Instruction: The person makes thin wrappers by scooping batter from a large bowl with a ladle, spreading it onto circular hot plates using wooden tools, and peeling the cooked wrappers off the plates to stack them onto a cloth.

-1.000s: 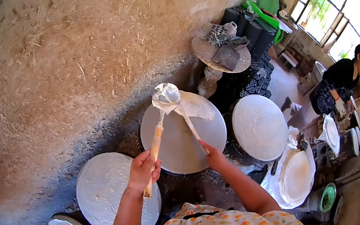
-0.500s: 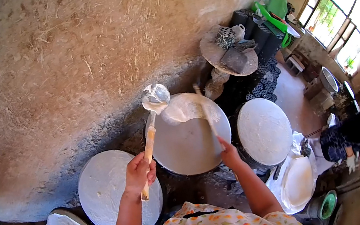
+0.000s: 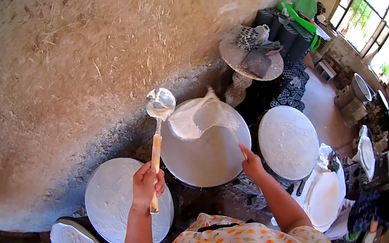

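My left hand [image 3: 147, 184] is closed round the wooden handle of a metal ladle [image 3: 161, 102], whose bowl is coated with white batter and is held up beyond the far left edge of the middle round griddle [image 3: 200, 158]. White batter [image 3: 187, 122] lies in a curved band over the far part of that griddle. In my right hand [image 3: 252, 163] is a thin stick-like spreader [image 3: 236, 138], blurred at its far end, which reaches over the griddle's right side to the batter's far edge.
Round white-coated surfaces [image 3: 120, 199] stand left and right of the griddle. A white sheet with a stack of flat rounds [image 3: 322, 198] lies at right. Beyond are a stone disc [image 3: 235, 56] with objects and dark perforated cylinders [image 3: 290, 83]. Another person [image 3: 379, 209] bends at lower right.
The spreader has swept to the right and the batter band has widened across the griddle. The ladle has moved slightly left. The other person has moved down towards the lower right.
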A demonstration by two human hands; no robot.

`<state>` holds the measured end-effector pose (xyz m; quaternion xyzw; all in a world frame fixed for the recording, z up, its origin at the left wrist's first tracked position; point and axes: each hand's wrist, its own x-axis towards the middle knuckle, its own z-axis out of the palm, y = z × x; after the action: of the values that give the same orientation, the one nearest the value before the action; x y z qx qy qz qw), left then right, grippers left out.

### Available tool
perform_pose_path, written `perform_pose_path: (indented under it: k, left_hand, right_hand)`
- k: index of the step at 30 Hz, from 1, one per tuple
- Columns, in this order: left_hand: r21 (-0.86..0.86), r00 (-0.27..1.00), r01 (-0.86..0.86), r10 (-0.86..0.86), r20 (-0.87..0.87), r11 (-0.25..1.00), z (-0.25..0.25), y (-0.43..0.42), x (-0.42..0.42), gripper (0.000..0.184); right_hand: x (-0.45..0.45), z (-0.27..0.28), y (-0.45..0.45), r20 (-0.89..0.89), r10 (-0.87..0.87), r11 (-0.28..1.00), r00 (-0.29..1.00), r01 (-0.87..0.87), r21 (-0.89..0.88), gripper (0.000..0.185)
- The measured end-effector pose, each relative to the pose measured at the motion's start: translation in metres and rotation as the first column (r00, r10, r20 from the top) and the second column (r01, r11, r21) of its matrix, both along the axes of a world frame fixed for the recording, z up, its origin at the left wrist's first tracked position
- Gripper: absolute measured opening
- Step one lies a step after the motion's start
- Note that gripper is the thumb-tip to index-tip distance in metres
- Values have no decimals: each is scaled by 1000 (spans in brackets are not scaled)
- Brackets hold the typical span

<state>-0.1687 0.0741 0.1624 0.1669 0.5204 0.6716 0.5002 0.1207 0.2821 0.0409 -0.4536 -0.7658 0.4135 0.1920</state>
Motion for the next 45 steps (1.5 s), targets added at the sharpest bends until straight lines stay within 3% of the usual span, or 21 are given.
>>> perform_pose_path:
  k: [2, 4, 5, 7, 8, 10, 14, 16, 17, 19, 20, 22, 25, 26, 29, 31, 35, 37, 38, 40, 45]
  left_hand:
    - [-25, 1000, -31, 31, 3, 999, 5, -1, 3, 19]
    - [-32, 999, -35, 34, -15, 999, 8, -4, 6, 19]
    - [-36, 999, -35, 34, -27, 999, 9, -6, 6, 19]
    - [-34, 998, -57, 56, -26, 998, 8, -9, 7, 18]
    - [-30, 997, -73, 72, -21, 997, 7, -11, 7, 18]
    - [-38, 995, -97, 96, -11, 995, 8, -12, 9, 18]
    - [-11, 992, -123, 123, 25, 992, -6, -19, 11, 17]
    - [-18, 991, -132, 132, 33, 991, -6, -21, 16, 17]
    - [-17, 990, -137, 137, 42, 990, -5, -21, 19, 18]
    - [-50, 984, -174, 176, 32, 984, 5, -20, 28, 15]
    - [-78, 979, -201, 204, 29, 976, 11, -22, 31, 15]
    - [-83, 975, -221, 222, 14, 972, 16, -31, 34, 16]
    - [-97, 970, -243, 243, -11, 965, 20, -45, 40, 16]
    - [-114, 968, -251, 249, -31, 961, 21, -48, 42, 16]
    - [-61, 967, -253, 254, 5, 966, 17, -49, 51, 15]
    - [-64, 965, -262, 263, 10, 963, 16, -43, 57, 15]
    - [-32, 956, -290, 291, 40, 956, 16, -38, 71, 18]
    - [-55, 953, -299, 301, 20, 953, 23, -44, 75, 18]
    - [-77, 951, -306, 308, 7, 949, 25, -48, 77, 19]
    - [-63, 950, -313, 313, 1, 948, 23, -56, 80, 19]
    - [-34, 950, -313, 313, 1, 949, 17, -54, 93, 19]
  right_hand:
    - [-16, 2, 13, -56, -88, 996, 995, 87, -31, 62]
    - [-34, -4, 9, 98, 121, 990, 988, -113, -82, 64]
    - [-35, -5, 1, 94, 126, 989, 988, -118, -84, 64]
    - [-29, 0, -23, -85, 356, 933, 931, -350, 81, 64]
    - [-24, 19, -32, -86, 361, 932, 929, -355, 77, 64]
    - [-10, 59, -46, 148, 405, 883, 902, -345, -317, 66]
    - [16, 34, -22, 154, 408, 912, 900, -392, -123, 62]
    - [-2, 33, 5, 231, 217, 975, 948, -202, -87, 61]
    - [-12, 31, 17, 226, 224, 974, 948, -208, -91, 61]
    - [-33, 27, 33, 44, 168, 970, 985, -157, -187, 61]
    - [-35, 32, 33, 37, 177, 967, 984, -167, -194, 61]
    - [-28, 53, 30, 96, 448, 860, 889, -399, -317, 60]
    - [19, 59, 25, 187, 556, 800, 810, -460, -385, 59]
    - [36, 52, 27, 187, 561, 796, 806, -464, -387, 59]
    - [55, 27, 40, -47, 467, 811, 883, -448, -377, 59]
    - [32, 21, 49, -9, 376, 927, 927, -376, 2, 59]
    - [-2, 32, 50, -28, 370, 908, 928, -368, -201, 59]
    - [10, 27, 48, -55, 616, 782, 786, -618, -77, 60]
    - [23, 34, 49, -56, 620, 779, 783, -622, -77, 60]
    - [51, 57, 54, 95, 695, 711, 712, -662, -238, 61]
    - [25, 50, 56, 8, 478, 863, 879, -468, -191, 62]
